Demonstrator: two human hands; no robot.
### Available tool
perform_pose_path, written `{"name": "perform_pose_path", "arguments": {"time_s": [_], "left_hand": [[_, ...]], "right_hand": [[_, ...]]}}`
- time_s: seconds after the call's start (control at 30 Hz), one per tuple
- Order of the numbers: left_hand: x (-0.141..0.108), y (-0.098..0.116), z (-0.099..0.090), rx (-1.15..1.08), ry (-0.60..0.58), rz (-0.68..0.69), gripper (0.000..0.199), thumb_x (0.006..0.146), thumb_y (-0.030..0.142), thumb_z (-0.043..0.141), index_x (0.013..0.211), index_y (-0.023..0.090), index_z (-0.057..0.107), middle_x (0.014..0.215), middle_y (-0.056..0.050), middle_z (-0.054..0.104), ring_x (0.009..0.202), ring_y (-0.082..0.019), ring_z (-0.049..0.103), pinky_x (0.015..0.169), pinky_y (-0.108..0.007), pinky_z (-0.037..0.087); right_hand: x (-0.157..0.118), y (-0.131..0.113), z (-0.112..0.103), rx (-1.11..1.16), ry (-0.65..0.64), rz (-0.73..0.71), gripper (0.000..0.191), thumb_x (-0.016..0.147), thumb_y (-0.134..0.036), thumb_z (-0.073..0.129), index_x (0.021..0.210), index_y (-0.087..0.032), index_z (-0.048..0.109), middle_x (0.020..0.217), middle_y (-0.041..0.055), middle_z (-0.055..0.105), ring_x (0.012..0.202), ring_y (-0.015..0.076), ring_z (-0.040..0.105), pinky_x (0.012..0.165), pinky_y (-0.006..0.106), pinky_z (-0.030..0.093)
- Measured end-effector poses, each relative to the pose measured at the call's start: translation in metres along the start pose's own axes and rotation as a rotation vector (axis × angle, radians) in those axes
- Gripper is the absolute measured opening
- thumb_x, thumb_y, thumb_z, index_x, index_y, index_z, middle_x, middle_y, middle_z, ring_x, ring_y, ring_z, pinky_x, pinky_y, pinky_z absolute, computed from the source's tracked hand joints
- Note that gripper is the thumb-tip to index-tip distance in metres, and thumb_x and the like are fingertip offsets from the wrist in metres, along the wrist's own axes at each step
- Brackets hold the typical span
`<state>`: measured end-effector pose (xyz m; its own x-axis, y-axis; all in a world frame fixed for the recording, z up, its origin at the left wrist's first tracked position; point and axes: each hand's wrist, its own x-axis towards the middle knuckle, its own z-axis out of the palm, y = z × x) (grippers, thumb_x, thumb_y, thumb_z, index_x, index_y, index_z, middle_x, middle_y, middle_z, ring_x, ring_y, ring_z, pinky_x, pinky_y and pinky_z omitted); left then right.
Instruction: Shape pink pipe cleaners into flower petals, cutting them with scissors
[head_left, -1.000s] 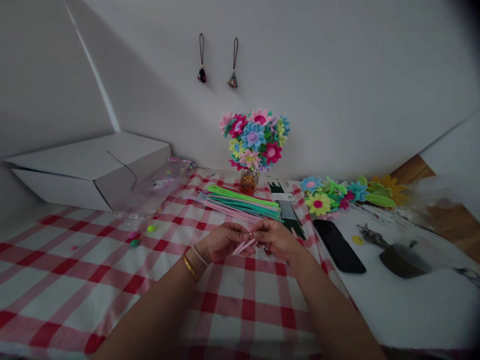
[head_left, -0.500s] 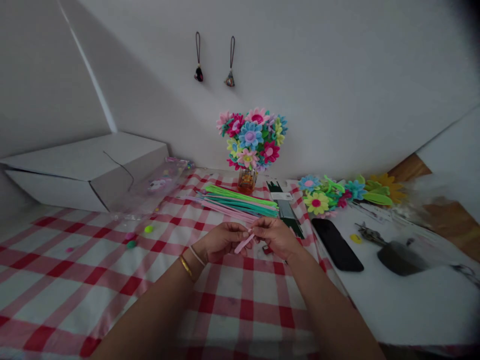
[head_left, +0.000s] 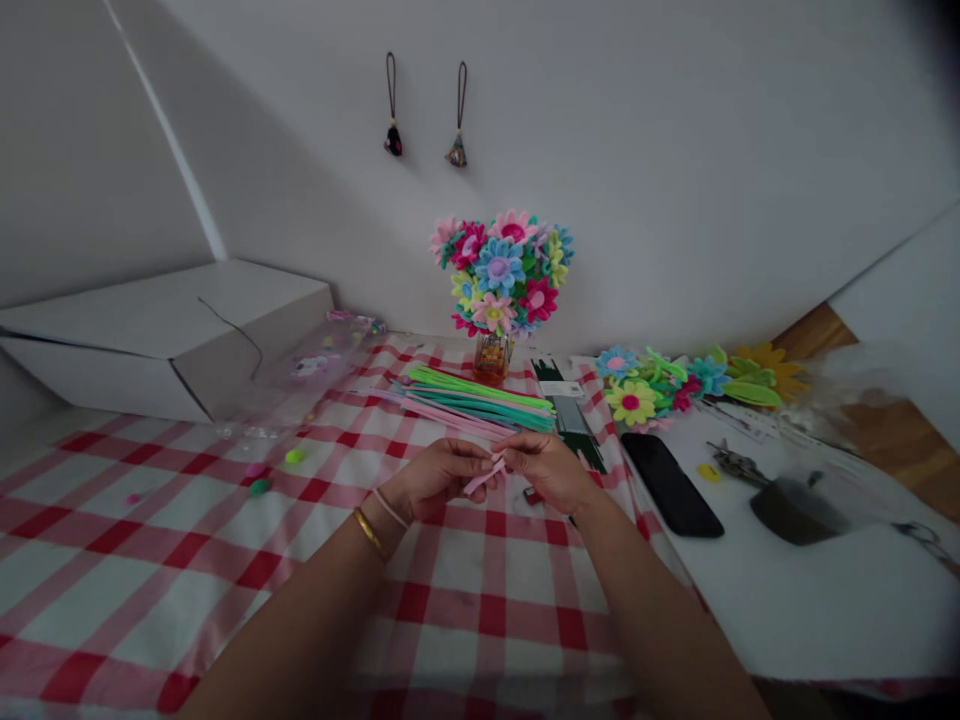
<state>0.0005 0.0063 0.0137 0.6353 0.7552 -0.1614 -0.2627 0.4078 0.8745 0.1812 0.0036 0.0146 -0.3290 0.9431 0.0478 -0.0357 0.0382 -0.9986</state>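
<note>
Both hands meet above the checked tablecloth [head_left: 450,590], pinching a short pink pipe cleaner [head_left: 478,484] between them. My left hand [head_left: 446,475] has its thumb and fingers closed on it from the left. From the other side, the fingertips of my right hand [head_left: 547,468] grip its upper part, where a small bend or loop shows. Just beyond the hands lies a bundle of pipe cleaners [head_left: 480,402] in green, teal and pink. A small red object [head_left: 532,496] rests on the cloth beneath my right hand; its kind is unclear.
Behind the bundle stands a glass vase [head_left: 493,358] of fuzzy flowers [head_left: 500,265]. A white box [head_left: 187,330] and a clear bag [head_left: 300,375] sit at left, near small pompoms [head_left: 295,456]. At right are a phone [head_left: 671,485], more fuzzy flowers [head_left: 634,400] and keys [head_left: 739,462].
The pink pipe cleaner's free end has turned a little to the left and a bend now shows near my fingertips. The whole view has shifted slightly.
</note>
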Motion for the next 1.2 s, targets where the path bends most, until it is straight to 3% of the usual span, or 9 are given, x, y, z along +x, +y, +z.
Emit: {"name": "perform_pose_path", "arguments": {"time_s": [0.53,0.8,0.9,1.0,1.1,1.2], "left_hand": [[-0.001,0.002,0.000,0.037,-0.010,-0.014,0.021,0.064,0.024,0.070,0.080,0.010,0.067,0.068,-0.006,0.065,0.056,-0.010,0.057,0.055,-0.023,0.046],[0.001,0.003,-0.006,0.081,0.095,0.024,0.016,0.063,0.021,0.069,0.072,0.008,0.067,0.060,-0.006,0.064,0.053,-0.012,0.057,0.055,-0.025,0.046],[0.002,0.003,-0.006,0.091,0.164,0.058,0.013,0.063,0.021,0.067,0.065,0.008,0.066,0.058,-0.006,0.063,0.051,-0.011,0.056,0.053,-0.023,0.044],[0.003,0.003,-0.007,0.104,0.199,0.072,0.013,0.063,0.021,0.065,0.062,0.008,0.065,0.058,-0.006,0.063,0.050,-0.010,0.055,0.052,-0.023,0.044],[0.003,0.001,-0.008,0.112,0.196,0.079,0.013,0.063,0.021,0.065,0.061,0.008,0.065,0.057,-0.006,0.063,0.049,-0.010,0.054,0.052,-0.024,0.043],[0.003,0.001,-0.008,0.125,0.185,0.080,0.013,0.063,0.021,0.064,0.061,0.008,0.065,0.057,-0.006,0.062,0.048,-0.010,0.054,0.051,-0.024,0.043]], "right_hand": [[0.002,0.005,-0.002,0.115,0.013,-0.001,0.016,0.062,-0.030,0.071,0.074,-0.020,0.068,0.065,-0.0014,0.060,0.060,0.0100,0.051,0.063,0.026,0.041],[0.003,0.000,-0.003,-0.032,0.126,-0.041,0.023,0.066,-0.037,0.065,0.081,-0.021,0.066,0.077,-0.0001,0.063,0.070,0.0125,0.055,0.071,0.029,0.042],[0.004,-0.004,-0.004,-0.234,0.289,-0.155,0.022,0.069,-0.038,0.062,0.083,-0.022,0.065,0.084,0.0018,0.063,0.078,0.0156,0.056,0.076,0.032,0.042],[0.003,-0.006,-0.006,-0.519,0.435,-0.387,0.014,0.071,-0.034,0.062,0.078,-0.023,0.066,0.083,0.0036,0.063,0.085,0.0189,0.055,0.081,0.036,0.041],[0.002,-0.005,-0.006,-0.699,0.437,-0.584,0.010,0.076,-0.029,0.058,0.079,-0.025,0.067,0.081,0.0039,0.064,0.087,0.0201,0.055,0.083,0.038,0.040],[0.000,-0.004,-0.003,-0.828,0.402,-0.683,0.011,0.077,-0.026,0.057,0.083,-0.026,0.067,0.081,0.0033,0.066,0.088,0.0203,0.054,0.084,0.040,0.039]]}}
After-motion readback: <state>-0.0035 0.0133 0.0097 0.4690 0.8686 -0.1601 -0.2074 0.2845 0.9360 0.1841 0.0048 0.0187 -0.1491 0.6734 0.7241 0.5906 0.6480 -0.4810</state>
